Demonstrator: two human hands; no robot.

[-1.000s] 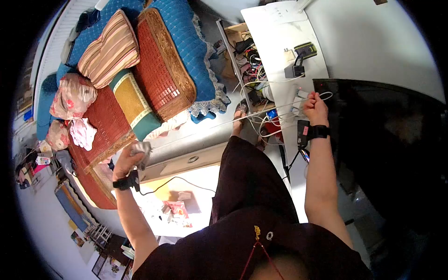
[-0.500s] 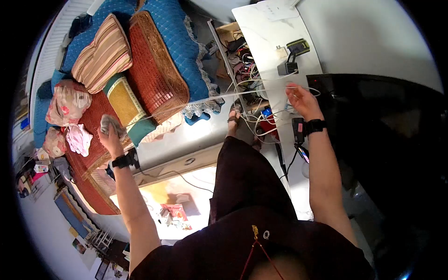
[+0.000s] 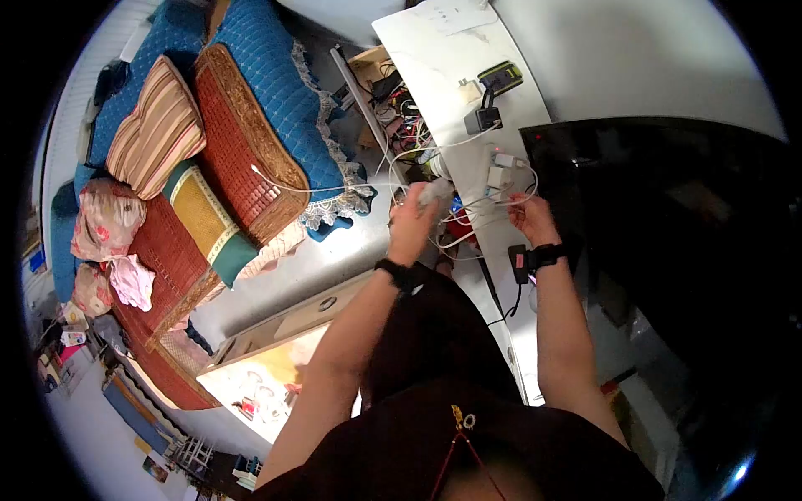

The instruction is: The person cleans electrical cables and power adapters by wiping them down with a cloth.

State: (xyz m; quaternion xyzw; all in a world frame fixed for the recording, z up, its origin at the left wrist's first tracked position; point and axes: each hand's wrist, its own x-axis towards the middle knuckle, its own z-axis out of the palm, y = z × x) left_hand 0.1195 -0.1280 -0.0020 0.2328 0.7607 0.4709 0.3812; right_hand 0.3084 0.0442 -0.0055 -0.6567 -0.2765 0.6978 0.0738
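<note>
a person's left hand (image 3: 412,224) is closed around a wadded grey-white soft cloth (image 3: 433,193), while the right hand (image 3: 533,220), fingertips curled and pressed together, pinches a thin, round white cable (image 3: 334,190) near its looped bend. the cable is strung between the blue quilted sofa cover (image 3: 288,108) and the white marble-patterned tabletop (image 3: 447,50), its slim free end showing in front of the red woven seat mat (image 3: 242,134) and its other part looping near the white block-shaped plug adapter (image 3: 499,177). whether the cloth wraps the cable cannot be told, as the fingers hide that spot.

the cable looks light and flexible, a little springy in its curves, with a smooth jacket likely to slide readily through a loose cloth. a light pinch on a straight stretch should suit it; the narrow joint behind the connector seems the weakest place to pull. the cloth looks soft, limp and nearly weightless, best gathered in the palm. loose coils hang beside the open wooden drawer (image 3: 363,63), packed with tangled cords (image 3: 401,113), where a tug could snag. the small black box-shaped device (image 3: 482,121) and the large glossy black screen (image 3: 643,217) stand near the right hand's side.
</note>
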